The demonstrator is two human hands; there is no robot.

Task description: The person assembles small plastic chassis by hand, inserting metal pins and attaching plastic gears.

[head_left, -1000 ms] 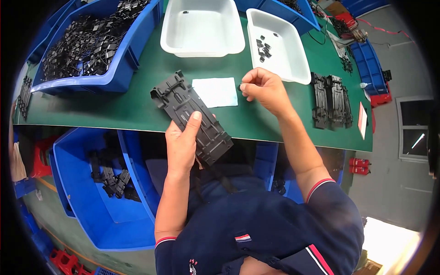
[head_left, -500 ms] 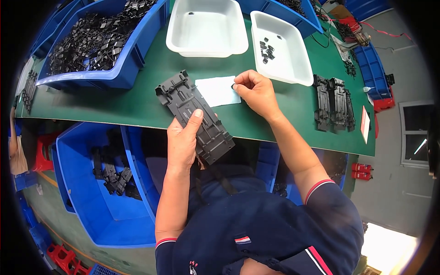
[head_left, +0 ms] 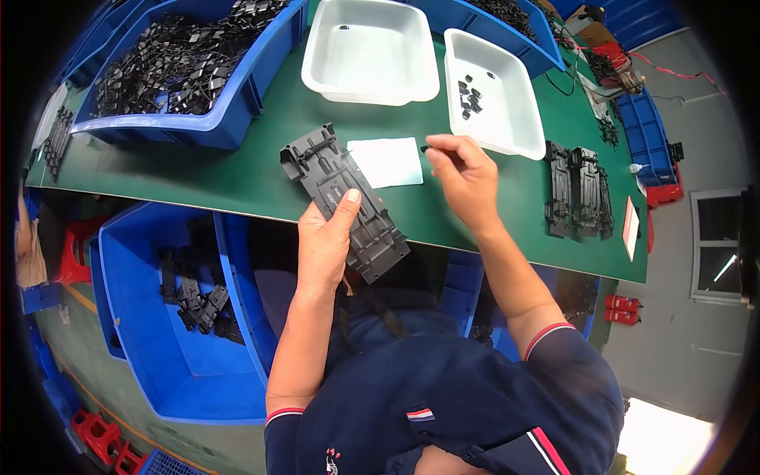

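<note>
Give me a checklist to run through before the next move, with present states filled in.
1. Left hand gripping the long black moulded frame: ok, thumb over its face.
2. Right hand pinching a small black piece: ok, at the fingertips.
3. Which way that piece faces: cannot tell, too small.
4. Both hands on the frame: not ok, only the left.
5. Loose black pieces in the right-hand white tub: ok, several there.

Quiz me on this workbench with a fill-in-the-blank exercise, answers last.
The left hand holds a long part coloured ____.
The other hand, the ____ one, pinches a small dark piece.
Of the two white tubs, the one on the ____ holds more small black pieces.
The tabletop is ____.
Answers: black; right; right; green.
</note>
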